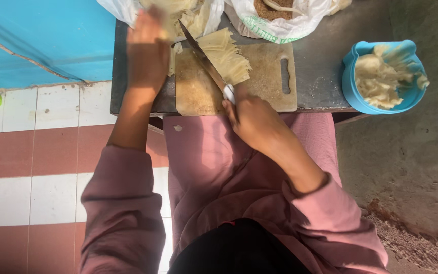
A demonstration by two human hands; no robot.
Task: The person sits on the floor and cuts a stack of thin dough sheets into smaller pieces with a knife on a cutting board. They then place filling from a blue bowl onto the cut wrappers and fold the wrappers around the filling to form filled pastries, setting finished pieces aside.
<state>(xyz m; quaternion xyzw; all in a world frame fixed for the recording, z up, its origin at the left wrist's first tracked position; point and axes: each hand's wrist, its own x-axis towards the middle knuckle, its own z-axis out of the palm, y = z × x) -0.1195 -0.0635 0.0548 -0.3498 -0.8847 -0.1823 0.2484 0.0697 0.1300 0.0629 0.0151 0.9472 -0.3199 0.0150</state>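
The right hand (252, 119) is clamping its grip on the knife (206, 61), blade lying across the pale sheets (226, 56) on the cutting board (269, 76). Beyond the board, the left hand (147, 53) is seemingly grasping more sheets, its grip blurred.

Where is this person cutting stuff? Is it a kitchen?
Probably a simple home or small food-prep spot, maybe half outdoors. The right hand holds a knife over a wooden cutting board on a small dark table, with tiled floor on one side and bare ground on the other.
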